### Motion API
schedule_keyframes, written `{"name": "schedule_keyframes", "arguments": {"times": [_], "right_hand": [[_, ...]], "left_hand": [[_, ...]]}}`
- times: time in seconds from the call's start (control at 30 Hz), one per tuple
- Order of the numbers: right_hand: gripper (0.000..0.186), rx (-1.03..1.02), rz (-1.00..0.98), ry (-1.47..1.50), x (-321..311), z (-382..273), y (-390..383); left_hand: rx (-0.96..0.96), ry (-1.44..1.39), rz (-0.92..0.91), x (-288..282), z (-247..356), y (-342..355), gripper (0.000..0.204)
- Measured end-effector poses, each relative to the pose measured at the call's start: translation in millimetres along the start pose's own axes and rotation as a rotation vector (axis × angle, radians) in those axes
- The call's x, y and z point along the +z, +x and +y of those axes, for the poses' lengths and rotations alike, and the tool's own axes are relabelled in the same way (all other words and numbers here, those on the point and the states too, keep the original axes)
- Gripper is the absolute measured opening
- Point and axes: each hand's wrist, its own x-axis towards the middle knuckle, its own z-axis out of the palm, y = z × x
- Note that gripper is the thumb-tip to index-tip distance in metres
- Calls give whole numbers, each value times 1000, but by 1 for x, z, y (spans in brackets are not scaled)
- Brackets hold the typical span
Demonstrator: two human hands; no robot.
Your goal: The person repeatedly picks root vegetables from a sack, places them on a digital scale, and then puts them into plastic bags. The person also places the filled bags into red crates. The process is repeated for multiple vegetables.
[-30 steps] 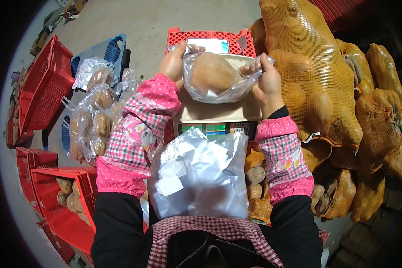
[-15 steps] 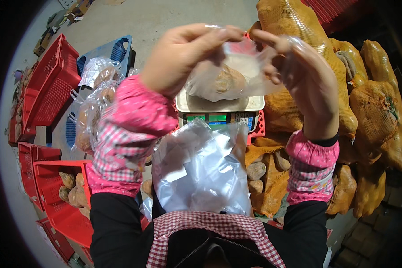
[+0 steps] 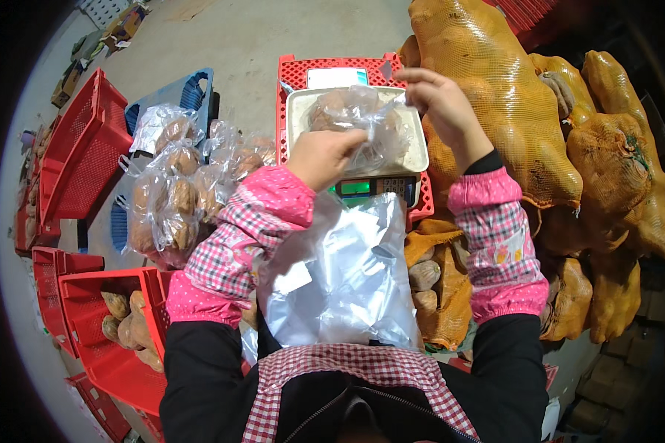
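Note:
A clear plastic bag [image 3: 373, 127] holding tan, squash-like vegetables [image 3: 332, 108] lies on the pan of a weighing scale [image 3: 415, 158]. My left hand [image 3: 324, 156] is closed on the gathered plastic at the bag's near side. Over the far right corner of the pan is my right hand [image 3: 445, 109], its fingers pinched together. A small grey square piece [image 3: 386, 70] shows at the right fingertips. A green-lit display [image 3: 355, 187] shows on the scale's near side. Between my forearms, against my apron, lies a stack of clear plastic bags [image 3: 340, 273].
The scale rests on an upturned red crate [image 3: 288, 71]. Filled plastic bags [image 3: 174, 196] sit on a blue pallet [image 3: 192, 92] at left, near red crates [image 3: 89, 148] and an open crate of loose squash [image 3: 125, 321]. Orange mesh sacks [image 3: 495, 111] crowd the right.
The bag's loose upper part, stretched between both hands before, is now gathered in my left hand. Both hands have come apart; the left moved nearer to me, and the right shifted left.

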Motion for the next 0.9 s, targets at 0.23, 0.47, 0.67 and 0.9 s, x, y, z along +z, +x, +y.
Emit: {"name": "schedule_keyframes", "arguments": {"times": [0.23, 0.47, 0.67, 0.9], "right_hand": [[20, 230, 547, 789, -20, 23, 10], [63, -5, 39, 502, 13, -21, -8], [68, -94, -59, -130, 66, -38, -20], [32, 218, 473, 887, 0, -12, 17]], "left_hand": [[-64, -71, -61, -29, -27, -16, 21], [-154, -1564, 160, -24, -6, 16, 43], [-170, -1440, 233, 4, 12, 62, 51], [-144, -270, 48, -3, -10, -8, 10]]}}
